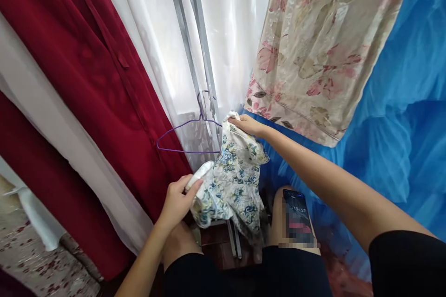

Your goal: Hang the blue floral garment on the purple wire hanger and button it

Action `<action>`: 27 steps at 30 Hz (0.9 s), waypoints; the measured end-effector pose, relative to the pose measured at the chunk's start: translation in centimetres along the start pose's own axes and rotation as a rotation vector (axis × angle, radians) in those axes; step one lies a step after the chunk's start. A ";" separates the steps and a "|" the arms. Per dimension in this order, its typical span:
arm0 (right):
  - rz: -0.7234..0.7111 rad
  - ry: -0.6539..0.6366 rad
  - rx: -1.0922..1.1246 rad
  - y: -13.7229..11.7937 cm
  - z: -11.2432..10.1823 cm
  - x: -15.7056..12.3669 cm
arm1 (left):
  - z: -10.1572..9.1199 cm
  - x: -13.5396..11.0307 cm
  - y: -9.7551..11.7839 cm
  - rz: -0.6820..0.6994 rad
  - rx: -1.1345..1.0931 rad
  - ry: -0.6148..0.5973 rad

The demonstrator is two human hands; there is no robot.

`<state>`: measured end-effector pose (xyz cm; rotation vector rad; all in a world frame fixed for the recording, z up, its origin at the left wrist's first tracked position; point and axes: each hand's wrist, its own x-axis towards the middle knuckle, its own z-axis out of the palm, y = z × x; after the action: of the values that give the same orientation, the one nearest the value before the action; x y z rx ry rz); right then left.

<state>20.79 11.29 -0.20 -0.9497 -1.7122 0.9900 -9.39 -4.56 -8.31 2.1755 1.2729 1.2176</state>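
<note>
A small white garment with a blue and yellow floral print (239, 171) hangs between my two hands, above my lap. My left hand (181, 195) pinches its lower left edge, where the white inner side shows. Higher up and to the right, my right hand (247, 125) grips the opposite edge, the thumb on the cloth. A thin purple hanger (188, 151) is just behind the garment, its hook up by the grey metal bars. The garment covers the hanger's right end, so I cannot tell whether the two touch.
Grey metal bars (190, 23) stand before a white curtain (146, 14). Red curtain cloth (101, 83) hangs on the left, a beige floral cloth (313, 55) at upper right, blue ruffled fabric (386, 148) on the right. A phone (296, 213) lies on my right thigh.
</note>
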 end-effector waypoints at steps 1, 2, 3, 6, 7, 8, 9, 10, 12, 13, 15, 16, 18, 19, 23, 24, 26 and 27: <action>0.035 -0.056 0.031 -0.4 0.4 0.1 | -1.1 0.3 -0.4 -0.002 0.012 0.019; 0.058 -0.097 0.058 -0.7 0.6 0.1 | -2.2 0.6 -0.9 -0.001 0.035 0.031; 0.072 -0.124 0.078 -1.0 0.7 0.1 | -3.3 0.9 -1.6 0.004 0.070 0.036; 0.100 -0.152 0.098 -1.4 0.0 -0.1 | -6.0 1.9 -4.0 0.048 0.232 0.011; 0.110 -0.160 0.100 -1.5 -0.4 -0.1 | -6.7 2.3 -4.9 0.055 0.286 -0.028; 0.119 -0.175 0.105 -1.5 -0.7 -0.2 | -7.3 2.7 -5.8 0.046 0.323 -0.084; 0.126 -0.194 0.114 -1.6 -0.9 -0.2 | -7.6 3.2 -6.7 0.020 0.330 -0.146; 0.132 -0.217 0.124 -1.7 -1.1 -0.2 | -7.9 3.6 -7.5 -0.017 0.309 -0.203; 0.131 -0.261 0.145 -2.1 -1.3 -0.2 | -8.1 4.6 -9.2 -0.083 0.235 -0.281; 0.126 -0.273 0.153 -2.3 -1.2 -0.2 | -8.2 5.1 -10.0 -0.098 0.218 -0.298; 0.115 -0.270 0.163 -2.8 -1.1 -0.3 | -8.6 6.3 -11.4 -0.091 0.267 -0.304; 0.109 -0.261 0.167 -3.0 -1.1 -0.3 | -8.9 7.0 -12.0 -0.081 0.330 -0.292; 0.105 -0.243 0.176 -3.4 -1.0 -0.4 | -9.8 8.5 -12.8 -0.058 0.466 -0.223; 0.109 -0.237 0.183 -3.5 -0.9 -0.4 | -10.4 9.4 -13.0 -0.043 0.526 -0.173; 0.167 -0.220 0.237 -3.5 -0.9 -0.6 | -11.8 12.8 -11.3 0.040 0.576 0.047; 0.197 -0.217 0.259 -3.3 -0.9 -0.7 | -11.6 13.5 -10.5 0.045 0.509 0.092; 0.283 -0.218 0.301 -2.9 -0.9 -0.9 | -10.9 14.8 -8.8 0.012 0.290 0.158; 0.325 -0.220 0.315 -2.6 -0.9 -1.0 | -10.3 15.2 -8.1 -0.007 0.179 0.187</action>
<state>21.50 9.54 2.05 -0.9522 -1.5395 1.5780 -18.58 11.18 0.07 2.2182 1.5164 1.3803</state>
